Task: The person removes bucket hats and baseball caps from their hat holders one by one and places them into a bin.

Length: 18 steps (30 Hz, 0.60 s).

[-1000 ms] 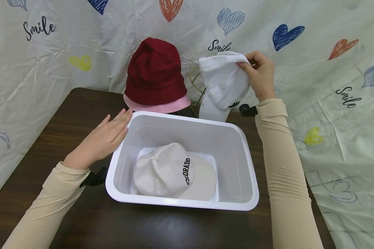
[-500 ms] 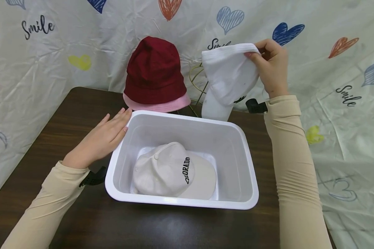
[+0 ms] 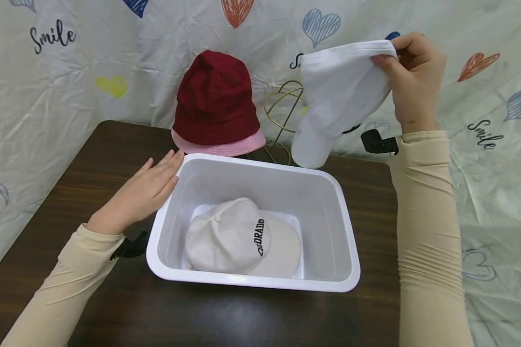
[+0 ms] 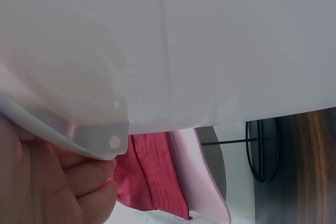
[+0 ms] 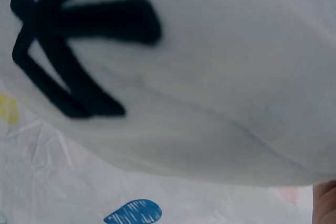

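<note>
My right hand [image 3: 418,82] pinches the edge of a white cap [image 3: 343,91] with dark embroidery and holds it up at the back right, brim hanging down. The cap's embroidered front fills most of the right wrist view [image 5: 210,103]. My left hand [image 3: 141,193] lies with extended fingers along the left rim of a white plastic basin [image 3: 351,241]. Seen from the left wrist, its fingers [image 4: 92,179] are up against the rim near a corner. Inside the basin lies an off-white baseball cap [image 3: 226,241] with black lettering, its brim toward the right.
Behind the basin, a dark red bucket hat [image 3: 217,101] with a pink brim sits on a stand. A gold wire hat stand [image 3: 287,117] stands beside it. The dark wood table [image 3: 226,313] backs onto a white sheet [image 3: 156,58] printed with hearts.
The right hand has raised the white cap and carried it to the right, off the wire stand, exposing more of the stand. My left hand and the basin stay in place.
</note>
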Each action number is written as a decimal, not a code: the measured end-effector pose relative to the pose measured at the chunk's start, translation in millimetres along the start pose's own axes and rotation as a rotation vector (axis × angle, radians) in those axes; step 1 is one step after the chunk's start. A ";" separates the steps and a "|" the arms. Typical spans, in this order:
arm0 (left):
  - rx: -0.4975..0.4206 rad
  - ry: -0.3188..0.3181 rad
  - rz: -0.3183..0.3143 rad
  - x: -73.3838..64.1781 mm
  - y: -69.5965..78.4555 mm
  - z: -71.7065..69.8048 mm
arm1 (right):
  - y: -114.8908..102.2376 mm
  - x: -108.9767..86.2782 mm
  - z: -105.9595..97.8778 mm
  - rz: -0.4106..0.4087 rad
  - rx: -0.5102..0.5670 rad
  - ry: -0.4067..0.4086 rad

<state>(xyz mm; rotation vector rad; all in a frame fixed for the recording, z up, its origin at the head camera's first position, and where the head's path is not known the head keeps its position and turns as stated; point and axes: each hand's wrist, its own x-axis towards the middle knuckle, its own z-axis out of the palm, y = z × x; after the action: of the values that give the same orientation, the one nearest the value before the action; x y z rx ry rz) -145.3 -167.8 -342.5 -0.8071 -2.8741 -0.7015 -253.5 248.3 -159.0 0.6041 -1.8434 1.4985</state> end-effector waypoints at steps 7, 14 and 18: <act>-0.002 0.007 0.001 0.3 -0.6 0.4 | -9.4 4.7 0.5 -0.024 0.112 0.054; -0.001 0.005 0.004 0.2 -1.2 1.5 | -27.5 -4.6 5.7 -0.025 0.243 -0.066; 0.003 0.002 0.008 0.0 -0.8 0.3 | -40.3 -11.6 11.3 -0.066 0.269 -0.221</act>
<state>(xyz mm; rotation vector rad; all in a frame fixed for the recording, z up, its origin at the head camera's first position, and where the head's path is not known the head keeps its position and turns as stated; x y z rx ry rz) -145.6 -168.3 -343.2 -0.8162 -2.8678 -0.6965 -219.3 227.3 -142.4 0.9838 -1.7738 1.7061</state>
